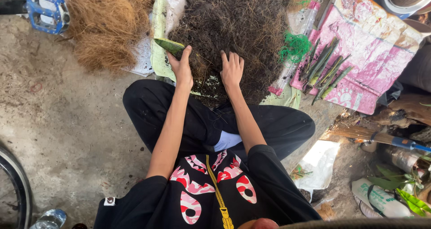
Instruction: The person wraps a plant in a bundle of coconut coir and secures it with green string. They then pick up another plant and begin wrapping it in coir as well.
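- Two bare hands of ours were out in front of us, both at the near edge of a dark heap of soil and fibre (233, 22).
- Our left hand (182, 67) was closed around the stem end of a green leaf cutting (169, 45), thumb on one side and fingers curled on the other; the leaf stuck out to the left, lying flat at the heap's near left edge.
- Our right hand (232, 69) lay palm down on the soil with its fingers spread and loose, gripping nothing, their tips pressed slightly into the heap.
- The heap rested on a pale green plastic sheet (158, 27), just beyond our crossed legs in black trousers (148, 103).
- To the far left sat a pile of brown coconut fibre (105, 18), and beyond it a blue bicycle pedal (47, 11).
- To the right of the heap lay a tangle of green netting (295, 47), then a row of more green leaf cuttings (325, 69) laid on a pink printed sack (377, 45).
- Further right and nearer, a broom (359, 132) with a blue handle lay among clutter.
- A bicycle wheel (18, 184) curved at the near left edge, with a plastic bottle (49, 219) just beside it.
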